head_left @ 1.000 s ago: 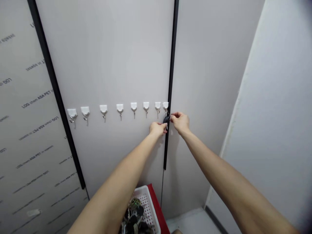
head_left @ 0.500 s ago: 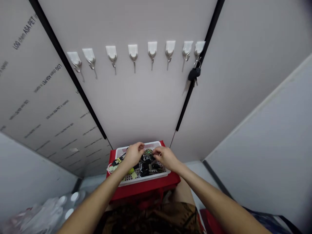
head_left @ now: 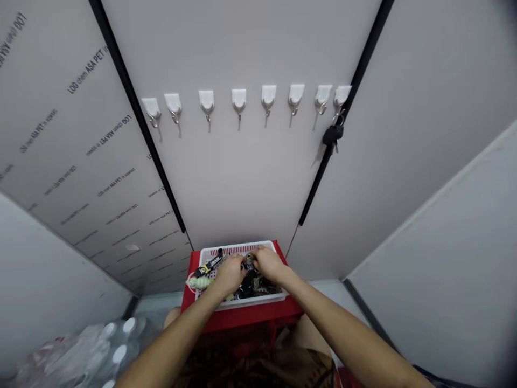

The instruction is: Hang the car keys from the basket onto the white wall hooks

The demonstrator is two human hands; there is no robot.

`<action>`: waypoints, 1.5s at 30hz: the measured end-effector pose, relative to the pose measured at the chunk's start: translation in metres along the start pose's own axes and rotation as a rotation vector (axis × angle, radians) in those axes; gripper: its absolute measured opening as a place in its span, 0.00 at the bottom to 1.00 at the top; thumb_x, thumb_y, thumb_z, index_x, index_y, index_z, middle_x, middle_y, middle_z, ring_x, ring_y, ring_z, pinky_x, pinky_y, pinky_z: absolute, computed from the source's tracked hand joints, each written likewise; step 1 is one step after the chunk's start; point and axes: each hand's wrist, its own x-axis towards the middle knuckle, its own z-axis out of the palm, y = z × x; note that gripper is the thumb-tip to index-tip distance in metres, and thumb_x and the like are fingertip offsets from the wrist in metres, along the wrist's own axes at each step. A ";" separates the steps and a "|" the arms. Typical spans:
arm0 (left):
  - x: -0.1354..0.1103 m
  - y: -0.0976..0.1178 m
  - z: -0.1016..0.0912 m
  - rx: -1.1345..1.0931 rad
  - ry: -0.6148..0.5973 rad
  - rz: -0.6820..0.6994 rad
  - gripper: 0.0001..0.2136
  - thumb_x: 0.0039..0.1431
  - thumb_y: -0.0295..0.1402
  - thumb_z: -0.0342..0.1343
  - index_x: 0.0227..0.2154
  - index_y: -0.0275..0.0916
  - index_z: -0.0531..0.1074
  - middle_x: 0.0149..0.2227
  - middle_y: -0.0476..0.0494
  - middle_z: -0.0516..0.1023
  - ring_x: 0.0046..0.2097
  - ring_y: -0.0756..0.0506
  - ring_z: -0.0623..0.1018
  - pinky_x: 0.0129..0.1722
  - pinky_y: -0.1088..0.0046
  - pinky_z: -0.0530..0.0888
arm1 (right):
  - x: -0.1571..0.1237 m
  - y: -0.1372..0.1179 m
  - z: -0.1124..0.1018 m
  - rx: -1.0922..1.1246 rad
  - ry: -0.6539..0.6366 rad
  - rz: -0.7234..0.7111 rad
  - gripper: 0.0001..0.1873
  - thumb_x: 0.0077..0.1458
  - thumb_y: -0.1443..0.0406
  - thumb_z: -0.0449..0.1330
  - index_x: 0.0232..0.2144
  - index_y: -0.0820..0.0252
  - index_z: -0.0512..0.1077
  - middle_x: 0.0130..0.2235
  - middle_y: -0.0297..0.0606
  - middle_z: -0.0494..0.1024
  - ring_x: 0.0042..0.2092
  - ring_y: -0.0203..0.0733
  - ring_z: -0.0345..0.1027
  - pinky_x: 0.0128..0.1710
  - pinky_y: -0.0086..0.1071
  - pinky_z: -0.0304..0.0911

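Note:
A white perforated basket (head_left: 258,301) full of keys and keychains (head_left: 250,285) sits on a red stool (head_left: 242,317) against the wall. My left hand (head_left: 230,274) and my right hand (head_left: 267,263) are both down in the basket, fingers curled among the keychains and meeting near the middle. What each hand grips is hidden. A row of white adhesive hooks (head_left: 238,99) runs across the grey wall panel above. A black key fob (head_left: 331,134) hangs from the rightmost hook (head_left: 341,96); the other hooks are bare.
A green figure keychain (head_left: 200,282) hangs over the basket's left edge. Plastic-wrapped bottles (head_left: 92,355) lie on the floor at the lower left. Black vertical strips (head_left: 137,118) divide the wall panels. A pale wall (head_left: 452,258) stands close on the right.
A second ago both hands were up at the rightmost hook with the black key fob. They let it hang there, dropped to the basket, and now dig deeper among the keychains.

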 end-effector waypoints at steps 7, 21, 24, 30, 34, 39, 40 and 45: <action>0.000 0.002 -0.003 -0.171 0.040 -0.016 0.16 0.39 0.26 0.48 0.36 0.37 0.64 0.38 0.43 0.67 0.41 0.46 0.65 0.41 0.72 0.60 | -0.005 0.015 -0.013 0.233 0.170 -0.012 0.09 0.40 0.70 0.45 0.22 0.63 0.66 0.21 0.35 0.69 0.23 0.31 0.58 0.24 0.23 0.50; 0.015 0.035 -0.025 -0.803 0.066 0.117 0.09 0.43 0.27 0.45 0.28 0.34 0.67 0.27 0.48 0.71 0.30 0.52 0.68 0.32 0.78 0.64 | -0.020 0.006 -0.069 0.871 0.322 -0.007 0.06 0.39 0.66 0.49 0.20 0.64 0.63 0.17 0.29 0.63 0.20 0.29 0.55 0.22 0.24 0.53; 0.017 0.040 -0.034 -0.803 0.107 0.115 0.08 0.44 0.30 0.45 0.24 0.34 0.67 0.23 0.50 0.69 0.27 0.52 0.67 0.28 0.79 0.63 | -0.020 0.007 -0.083 0.944 0.347 -0.001 0.06 0.39 0.65 0.49 0.20 0.64 0.63 0.17 0.29 0.63 0.20 0.29 0.56 0.23 0.24 0.54; 0.028 0.045 -0.057 -0.912 0.236 0.122 0.07 0.44 0.32 0.44 0.22 0.34 0.65 0.20 0.52 0.66 0.25 0.54 0.65 0.27 0.80 0.62 | -0.020 0.015 -0.105 0.903 0.439 -0.034 0.05 0.38 0.66 0.50 0.20 0.64 0.63 0.18 0.29 0.64 0.21 0.29 0.56 0.23 0.25 0.54; 0.036 0.050 -0.068 -0.932 0.286 0.101 0.06 0.45 0.30 0.44 0.25 0.34 0.64 0.24 0.49 0.68 0.27 0.53 0.67 0.30 0.79 0.64 | -0.019 0.016 -0.120 0.883 0.471 -0.059 0.05 0.38 0.66 0.51 0.20 0.64 0.64 0.18 0.29 0.64 0.22 0.29 0.56 0.24 0.25 0.54; 0.043 0.072 -0.080 -0.910 0.366 0.206 0.11 0.43 0.28 0.47 0.33 0.35 0.63 0.35 0.44 0.68 0.37 0.51 0.67 0.37 0.76 0.64 | -0.017 0.014 -0.146 0.934 0.539 -0.064 0.05 0.37 0.66 0.52 0.19 0.64 0.64 0.18 0.30 0.65 0.21 0.29 0.58 0.24 0.25 0.56; 0.045 0.079 -0.083 -0.918 0.355 0.252 0.11 0.43 0.28 0.47 0.33 0.36 0.63 0.35 0.44 0.68 0.37 0.51 0.67 0.37 0.76 0.64 | -0.017 0.014 -0.151 0.949 0.553 -0.058 0.05 0.37 0.66 0.52 0.19 0.64 0.64 0.18 0.30 0.65 0.21 0.29 0.58 0.23 0.25 0.56; 0.062 0.107 -0.100 -1.077 0.319 0.350 0.09 0.43 0.25 0.47 0.31 0.36 0.63 0.33 0.46 0.70 0.34 0.53 0.69 0.35 0.78 0.65 | -0.016 0.014 -0.179 1.004 0.619 -0.040 0.05 0.35 0.66 0.53 0.19 0.65 0.64 0.16 0.29 0.65 0.20 0.28 0.59 0.23 0.26 0.58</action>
